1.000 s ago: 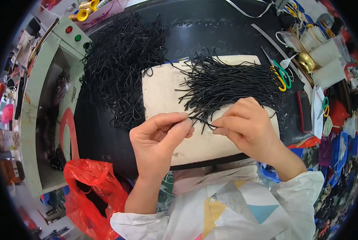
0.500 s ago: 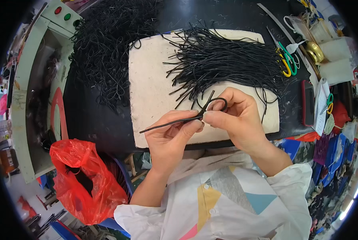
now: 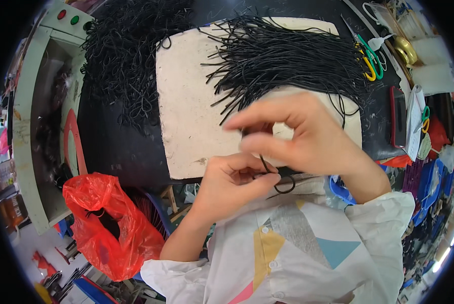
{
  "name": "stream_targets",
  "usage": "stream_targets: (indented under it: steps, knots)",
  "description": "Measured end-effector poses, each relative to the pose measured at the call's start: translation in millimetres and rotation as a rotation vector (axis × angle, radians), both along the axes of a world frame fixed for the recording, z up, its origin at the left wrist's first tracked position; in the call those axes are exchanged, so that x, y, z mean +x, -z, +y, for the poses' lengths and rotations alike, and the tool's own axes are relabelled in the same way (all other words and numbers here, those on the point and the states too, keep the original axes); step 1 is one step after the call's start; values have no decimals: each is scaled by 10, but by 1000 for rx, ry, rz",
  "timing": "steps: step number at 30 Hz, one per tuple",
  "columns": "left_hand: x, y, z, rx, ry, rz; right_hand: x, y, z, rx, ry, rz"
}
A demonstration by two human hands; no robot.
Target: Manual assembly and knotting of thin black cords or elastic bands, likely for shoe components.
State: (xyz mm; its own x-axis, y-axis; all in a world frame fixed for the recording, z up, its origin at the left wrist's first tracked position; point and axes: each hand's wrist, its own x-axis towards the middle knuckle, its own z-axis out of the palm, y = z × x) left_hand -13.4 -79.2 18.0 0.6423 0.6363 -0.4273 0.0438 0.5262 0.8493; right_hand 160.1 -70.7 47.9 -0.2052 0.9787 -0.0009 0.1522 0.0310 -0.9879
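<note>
My left hand (image 3: 232,185) is closed in a pinch on a thin black cord (image 3: 286,188), whose small loop hangs out beside the thumb. A strand of it rises from the pinch and passes behind my right thumb. My right hand (image 3: 293,134), smeared by motion, is held above and to the right of the left one. Its index finger and thumb are apart, and a dark bit of cord shows in the gap between them. Beyond the hands, a bundle of straight black cords (image 3: 287,58) lies on a cream-coloured board (image 3: 181,116).
A tangled heap of looped black cords (image 3: 130,61) covers the far left of the dark table. Scissors with green handles (image 3: 373,53) and a red-edged phone (image 3: 397,116) lie at the right. A red plastic bag (image 3: 135,248) hangs at the lower left, beside a pale metal frame (image 3: 31,121).
My right hand has left the cord's loop and moved up. My left hand has dropped slightly nearer my body with the cord, whose loop now hangs lower. The view has shifted a little.
</note>
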Motion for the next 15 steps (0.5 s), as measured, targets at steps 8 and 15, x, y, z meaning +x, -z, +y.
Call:
stream_targets:
  steps: [8, 15]
  knots:
    - [60, 1, 22, -176, -585, -537, -62, 522, -295, 259, 406, -100]
    - [162, 282, 42, 424, -453, -66, -165, 469, -467, 922, 513, -773]
